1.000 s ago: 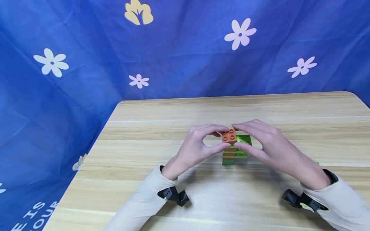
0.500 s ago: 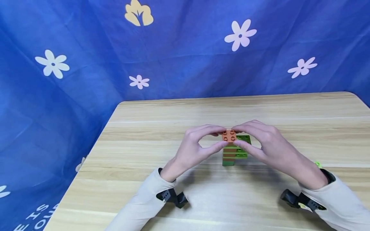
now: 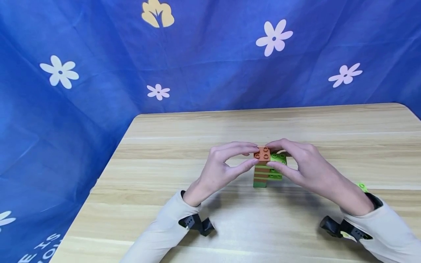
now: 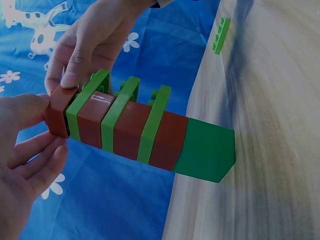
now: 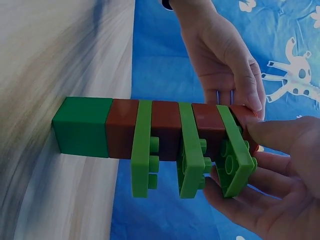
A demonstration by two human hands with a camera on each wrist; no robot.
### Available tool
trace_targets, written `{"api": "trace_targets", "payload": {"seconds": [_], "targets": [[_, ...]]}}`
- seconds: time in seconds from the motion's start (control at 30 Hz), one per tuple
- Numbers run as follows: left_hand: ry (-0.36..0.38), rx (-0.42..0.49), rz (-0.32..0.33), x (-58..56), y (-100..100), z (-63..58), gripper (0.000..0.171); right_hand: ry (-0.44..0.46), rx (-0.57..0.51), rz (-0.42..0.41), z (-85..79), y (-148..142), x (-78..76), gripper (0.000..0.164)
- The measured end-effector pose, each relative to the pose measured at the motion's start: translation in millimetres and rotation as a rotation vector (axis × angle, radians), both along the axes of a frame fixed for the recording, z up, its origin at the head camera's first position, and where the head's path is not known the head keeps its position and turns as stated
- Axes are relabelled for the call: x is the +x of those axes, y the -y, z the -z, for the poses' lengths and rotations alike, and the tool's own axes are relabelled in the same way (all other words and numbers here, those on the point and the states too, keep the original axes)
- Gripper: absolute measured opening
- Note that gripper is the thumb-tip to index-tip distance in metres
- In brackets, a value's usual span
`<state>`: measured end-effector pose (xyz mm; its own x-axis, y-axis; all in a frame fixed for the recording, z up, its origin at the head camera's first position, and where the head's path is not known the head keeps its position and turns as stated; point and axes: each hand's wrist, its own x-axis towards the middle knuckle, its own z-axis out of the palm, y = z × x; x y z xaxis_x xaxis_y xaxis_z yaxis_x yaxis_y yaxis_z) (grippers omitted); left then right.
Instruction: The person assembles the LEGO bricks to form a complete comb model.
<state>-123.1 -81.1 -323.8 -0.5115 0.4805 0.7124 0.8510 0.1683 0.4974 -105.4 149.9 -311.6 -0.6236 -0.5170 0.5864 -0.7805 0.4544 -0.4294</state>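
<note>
A tower of toy building blocks stands on the wooden table: a dark green block (image 4: 207, 150) at the base, then brown blocks (image 4: 134, 125) alternating with light green plates (image 5: 190, 160) that jut out to the right. At its top sits a brown block (image 3: 262, 156) with studs. My left hand (image 3: 220, 166) pinches this block from the left, thumb in front and fingers behind. From the other side my right hand (image 3: 306, 160) grips the same block; some of its fingers reach under the uppermost plate in the right wrist view. That plate looks slightly tilted there.
A loose light green piece (image 3: 362, 186) lies on the table beside the right sleeve, partly hidden by it. The wooden table (image 3: 164, 153) extends around the tower. Behind it hangs a blue cloth (image 3: 210, 54) with flower prints.
Both hands stay at the top brown block. It has tilted slightly and shifted a little to the right. My right hand's fingers have moved back and are more bent behind the uppermost plate.
</note>
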Motion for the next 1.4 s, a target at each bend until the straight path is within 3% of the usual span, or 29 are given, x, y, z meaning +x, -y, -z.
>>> {"api": "trace_targets", "payload": {"seconds": [0.3,0.67,0.87,1.17,1.4], "targets": [[-0.027,-0.004,0.017,0.4,0.0,-2.5,0.023,0.027,-0.018,-0.033,0.1,0.4,0.3,0.040],[0.050,-0.063,0.091,-4.9,1.5,-6.5,0.023,0.032,-0.013,-0.001,-0.9,2.5,-0.2,0.031],[0.053,-0.063,0.112,-7.7,1.5,-8.0,0.024,0.027,-0.020,0.008,-2.1,3.5,-0.6,0.028],[0.005,-0.040,0.084,-4.6,-1.5,-2.7,0.022,0.015,-0.029,-0.022,-1.0,1.7,-2.5,0.029],[-0.021,-0.024,0.045,-3.2,-2.2,0.7,0.011,0.044,-0.029,-0.022,-0.6,0.6,-5.1,0.031]]}}
